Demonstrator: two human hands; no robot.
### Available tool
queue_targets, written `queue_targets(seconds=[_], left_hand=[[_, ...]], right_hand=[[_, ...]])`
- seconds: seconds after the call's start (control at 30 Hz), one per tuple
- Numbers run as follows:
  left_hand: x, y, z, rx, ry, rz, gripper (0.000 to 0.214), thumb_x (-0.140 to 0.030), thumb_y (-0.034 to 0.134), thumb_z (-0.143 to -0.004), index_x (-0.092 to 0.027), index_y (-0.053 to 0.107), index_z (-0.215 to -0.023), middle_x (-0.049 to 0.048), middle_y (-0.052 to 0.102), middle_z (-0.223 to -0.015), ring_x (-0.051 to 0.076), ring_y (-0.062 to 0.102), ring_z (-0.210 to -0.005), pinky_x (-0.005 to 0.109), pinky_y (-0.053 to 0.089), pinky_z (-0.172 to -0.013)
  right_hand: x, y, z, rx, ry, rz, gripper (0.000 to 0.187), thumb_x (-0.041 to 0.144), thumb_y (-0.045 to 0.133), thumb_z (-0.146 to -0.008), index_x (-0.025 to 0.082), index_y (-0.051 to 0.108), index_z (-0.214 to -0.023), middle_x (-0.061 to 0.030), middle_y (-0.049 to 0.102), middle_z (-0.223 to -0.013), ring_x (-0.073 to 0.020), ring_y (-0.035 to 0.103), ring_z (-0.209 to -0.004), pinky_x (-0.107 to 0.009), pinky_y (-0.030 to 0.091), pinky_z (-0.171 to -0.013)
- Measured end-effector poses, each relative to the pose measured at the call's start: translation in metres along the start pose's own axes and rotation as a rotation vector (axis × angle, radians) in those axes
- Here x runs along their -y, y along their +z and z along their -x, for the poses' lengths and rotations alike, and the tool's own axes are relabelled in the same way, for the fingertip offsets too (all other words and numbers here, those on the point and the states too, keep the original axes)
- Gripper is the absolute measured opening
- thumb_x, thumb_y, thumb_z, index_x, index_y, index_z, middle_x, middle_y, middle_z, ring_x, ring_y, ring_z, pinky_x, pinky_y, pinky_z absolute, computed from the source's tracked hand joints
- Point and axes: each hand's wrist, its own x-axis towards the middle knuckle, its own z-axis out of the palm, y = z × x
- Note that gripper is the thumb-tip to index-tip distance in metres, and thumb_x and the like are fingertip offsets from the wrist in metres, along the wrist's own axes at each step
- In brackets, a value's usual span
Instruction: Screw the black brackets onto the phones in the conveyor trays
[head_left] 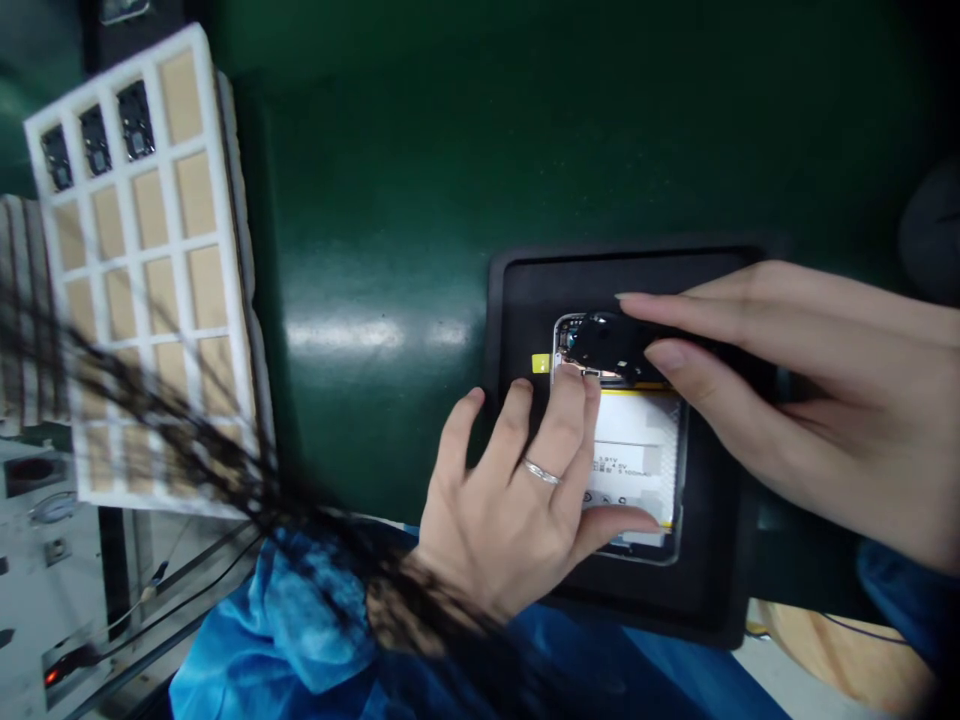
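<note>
- Our right hand (pixel 832 400) pinches a black cover (pixel 609 345) between thumb and fingers, over the opened phone (pixel 634 430).
- Our left hand (pixel 499 500), unclenched, rests on the phone in the black tray (pixel 525 282).
- We judge: pinch lightly, hold phone still.

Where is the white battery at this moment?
In the head view, right of centre, the white battery lies in the opened device, partly hidden by the left hand.

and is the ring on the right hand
No, the ring is on a finger of the left hand, the one partly covering the white battery.
</note>
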Motion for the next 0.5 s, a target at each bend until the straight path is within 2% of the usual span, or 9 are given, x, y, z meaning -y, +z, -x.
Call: queue_targets(seconds=[0.13, 0.3, 0.4, 0.5], left_hand=[[-0.008, -0.003, -0.002, -0.008, 0.035, -0.111, 0.075, -0.065, 0.040, -0.123, -0.006, 0.077, -0.151, 0.0116, 0.079, -0.154, 0.029, 0.084, -0.124, 0.040, 0.067, -0.112], [-0.012, -0.001, -0.002, -0.014, 0.060, -0.170, 0.081, -0.070, 0.030, -0.122, -0.012, 0.078, -0.153, 0.0088, 0.081, -0.150, 0.028, 0.084, -0.129, 0.035, 0.068, -0.114], [-0.008, -0.004, -0.003, -0.009, 0.046, -0.076, 0.088, -0.076, 0.035, -0.120, -0.005, 0.076, -0.153, 0.0138, 0.079, -0.153, 0.031, 0.084, -0.129, 0.039, 0.069, -0.115], [0.005, -0.012, -0.007, -0.002, -0.015, 0.161, 0.089, -0.080, 0.044, -0.116, -0.002, 0.077, -0.144, 0.0172, 0.080, -0.151, 0.032, 0.084, -0.128, 0.043, 0.070, -0.112]], right_hand=[[0.000, 0.000, 0.000, 0.004, 0.004, 0.000, 0.035, 0.033, 0.047, -0.100, 0.022, 0.062, -0.130, -0.0065, 0.065, -0.117, -0.0136, 0.063, -0.104, -0.035, 0.049, -0.088], [0.000, -0.001, 0.001, 0.004, 0.008, 0.004, 0.035, 0.033, 0.046, -0.101, 0.021, 0.062, -0.130, -0.0068, 0.065, -0.119, -0.0124, 0.063, -0.106, -0.033, 0.049, -0.091], [0.000, -0.001, 0.001, -0.006, -0.005, 0.007, 0.035, 0.032, 0.047, -0.101, 0.020, 0.062, -0.130, -0.0060, 0.065, -0.119, -0.0105, 0.063, -0.106, -0.030, 0.049, -0.091], [0.001, 0.000, 0.001, -0.025, 0.011, 0.004, 0.034, 0.033, 0.050, -0.099, 0.021, 0.063, -0.128, -0.0044, 0.066, -0.118, -0.0089, 0.064, -0.104, -0.028, 0.050, -0.089]])
